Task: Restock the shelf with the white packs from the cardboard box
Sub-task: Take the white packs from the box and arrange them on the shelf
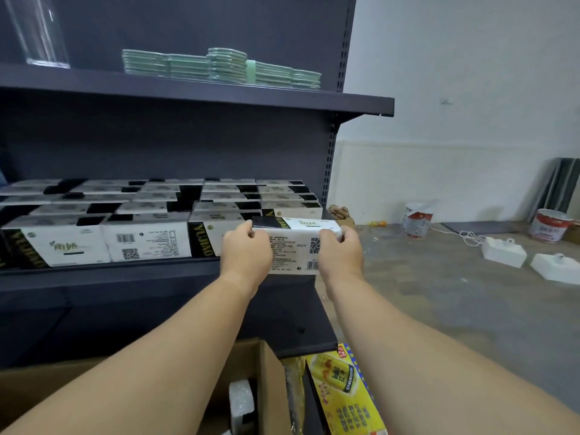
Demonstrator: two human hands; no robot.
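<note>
Both hands hold one white pack with a black end and printed codes at the right front of the middle shelf. My left hand grips its left end and my right hand grips its right end, fingers curled over the top edge. Several rows of matching white packs fill the shelf to the left and behind. The cardboard box sits open below my forearms, with another white pack partly visible inside.
The upper shelf carries stacks of pale green flat packs and a clear glass vase. A yellow printed carton lies right of the box. Paint buckets, white blocks and a cable lie on the concrete floor.
</note>
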